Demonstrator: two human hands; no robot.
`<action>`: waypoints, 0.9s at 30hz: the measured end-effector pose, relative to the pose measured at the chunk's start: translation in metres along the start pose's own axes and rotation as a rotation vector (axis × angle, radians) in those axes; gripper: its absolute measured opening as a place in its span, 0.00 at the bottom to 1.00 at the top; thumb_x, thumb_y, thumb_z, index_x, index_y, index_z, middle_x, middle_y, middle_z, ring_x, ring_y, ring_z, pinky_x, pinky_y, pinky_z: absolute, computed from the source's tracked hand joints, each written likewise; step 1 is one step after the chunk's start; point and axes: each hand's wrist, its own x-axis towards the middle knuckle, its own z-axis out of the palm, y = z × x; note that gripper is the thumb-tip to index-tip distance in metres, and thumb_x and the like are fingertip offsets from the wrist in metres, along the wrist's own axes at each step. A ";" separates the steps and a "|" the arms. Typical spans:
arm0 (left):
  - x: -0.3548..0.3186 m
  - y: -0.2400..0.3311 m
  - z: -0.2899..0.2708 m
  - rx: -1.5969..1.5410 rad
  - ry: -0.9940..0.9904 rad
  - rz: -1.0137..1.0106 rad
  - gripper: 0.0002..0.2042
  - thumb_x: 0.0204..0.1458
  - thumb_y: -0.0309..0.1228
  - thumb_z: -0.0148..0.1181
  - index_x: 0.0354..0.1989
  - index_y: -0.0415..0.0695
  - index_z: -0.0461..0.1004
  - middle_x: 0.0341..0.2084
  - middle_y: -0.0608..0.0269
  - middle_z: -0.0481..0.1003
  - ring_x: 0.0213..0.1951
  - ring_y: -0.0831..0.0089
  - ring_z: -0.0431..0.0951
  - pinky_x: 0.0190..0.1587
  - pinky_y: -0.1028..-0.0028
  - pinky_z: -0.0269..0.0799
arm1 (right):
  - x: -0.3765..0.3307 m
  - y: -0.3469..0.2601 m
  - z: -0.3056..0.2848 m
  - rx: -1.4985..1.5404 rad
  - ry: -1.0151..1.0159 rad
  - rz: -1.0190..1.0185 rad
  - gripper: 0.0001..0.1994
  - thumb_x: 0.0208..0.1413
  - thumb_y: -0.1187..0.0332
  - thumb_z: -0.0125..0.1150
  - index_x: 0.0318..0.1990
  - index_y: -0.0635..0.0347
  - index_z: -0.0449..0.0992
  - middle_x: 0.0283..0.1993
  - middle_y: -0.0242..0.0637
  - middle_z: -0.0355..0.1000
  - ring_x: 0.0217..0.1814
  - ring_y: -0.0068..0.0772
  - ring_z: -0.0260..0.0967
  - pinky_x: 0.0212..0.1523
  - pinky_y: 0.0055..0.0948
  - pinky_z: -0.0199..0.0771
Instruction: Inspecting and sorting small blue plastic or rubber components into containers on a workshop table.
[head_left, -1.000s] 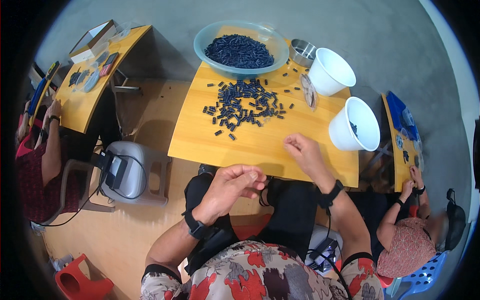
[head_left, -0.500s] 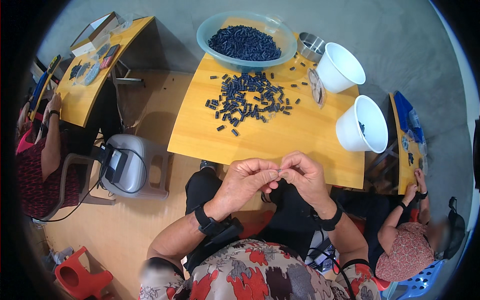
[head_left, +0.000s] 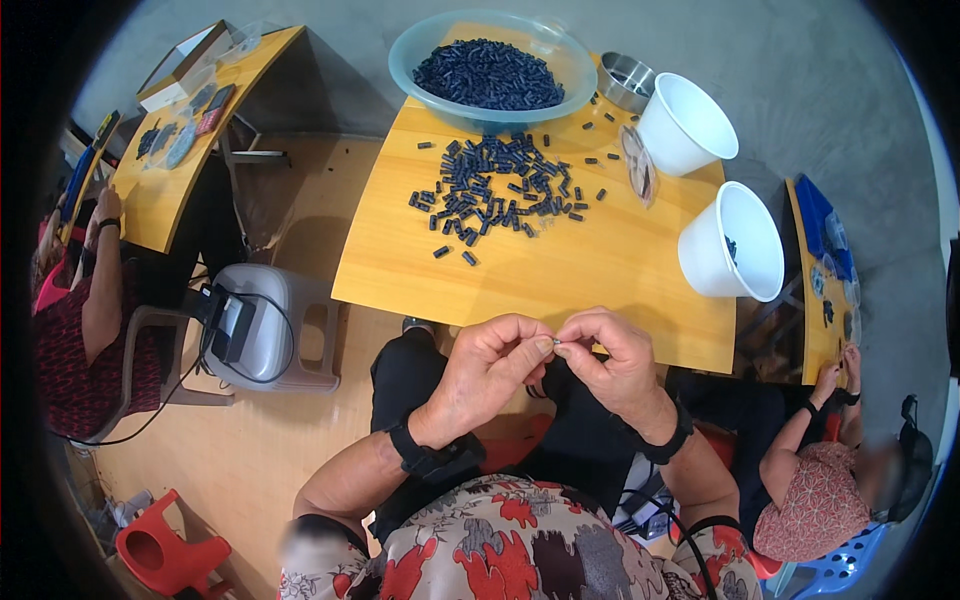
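Just off the front edge of the wooden table [head_left: 440, 285], my left hand [head_left: 490, 370] and my right hand [head_left: 615, 365] meet with thumbs and forefingers pinched. Between the fingertips of both is a tiny dark piece [head_left: 556, 341], too small and too covered to name. Beyond the hands, a loose pile of small black cylindrical parts [head_left: 490, 185] is spread over the tabletop. A large translucent blue basin [head_left: 405, 75] at the far edge holds a heap of similar black parts [head_left: 490, 75].
Along the right side stand two white buckets [head_left: 708, 245], the nearer with a few dark pieces inside, a steel bowl [head_left: 628, 85] and a clear plastic bag [head_left: 637, 165]. A grey stool [head_left: 260, 330] with a black device is at left. Co-workers sit at side tables left and right.
Both hands stay pinched together at nearly the same spot, the fingers shifting slightly around the tiny piece. The whole view has moved a little; the pile and containers look unchanged.
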 end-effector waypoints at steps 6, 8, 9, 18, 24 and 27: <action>-0.001 -0.001 0.001 0.022 0.005 0.006 0.06 0.57 0.27 0.52 0.34 0.37 0.73 0.23 0.69 0.73 0.24 0.85 0.71 0.29 0.83 0.69 | 0.002 -0.002 -0.001 -0.068 -0.040 -0.086 0.08 0.43 0.82 0.61 0.31 0.63 0.70 0.30 0.36 0.71 0.26 0.26 0.68 0.27 0.21 0.69; 0.000 0.000 0.000 -0.043 0.001 -0.078 0.06 0.57 0.27 0.52 0.34 0.37 0.73 0.22 0.69 0.73 0.24 0.85 0.71 0.28 0.83 0.69 | 0.003 -0.001 -0.002 -0.121 -0.037 -0.150 0.08 0.43 0.82 0.60 0.31 0.63 0.69 0.30 0.36 0.70 0.26 0.26 0.68 0.26 0.22 0.69; 0.000 0.000 0.000 -0.132 -0.005 -0.087 0.06 0.57 0.27 0.52 0.34 0.37 0.73 0.22 0.69 0.73 0.23 0.85 0.71 0.28 0.83 0.69 | 0.003 -0.002 -0.003 -0.183 -0.046 -0.219 0.08 0.43 0.82 0.60 0.32 0.62 0.69 0.30 0.36 0.70 0.26 0.27 0.68 0.26 0.22 0.69; 0.000 0.002 -0.003 -0.127 -0.023 -0.066 0.05 0.55 0.27 0.54 0.35 0.38 0.73 0.24 0.69 0.73 0.24 0.84 0.71 0.29 0.83 0.69 | -0.005 0.002 0.000 0.175 -0.065 0.142 0.06 0.50 0.77 0.59 0.36 0.64 0.71 0.30 0.30 0.71 0.28 0.18 0.67 0.27 0.19 0.68; -0.004 0.003 0.001 -0.121 0.003 -0.009 0.05 0.53 0.25 0.56 0.37 0.38 0.74 0.24 0.69 0.74 0.25 0.85 0.71 0.29 0.83 0.69 | -0.008 0.001 0.002 0.509 -0.050 0.332 0.06 0.55 0.71 0.58 0.36 0.65 0.71 0.29 0.27 0.69 0.27 0.12 0.62 0.28 0.14 0.65; -0.006 0.005 0.001 -0.015 0.027 0.045 0.05 0.53 0.25 0.57 0.35 0.37 0.74 0.23 0.69 0.74 0.25 0.85 0.71 0.28 0.84 0.69 | -0.009 -0.002 0.002 0.456 -0.054 0.324 0.06 0.55 0.71 0.58 0.36 0.65 0.71 0.28 0.26 0.69 0.26 0.12 0.62 0.27 0.14 0.65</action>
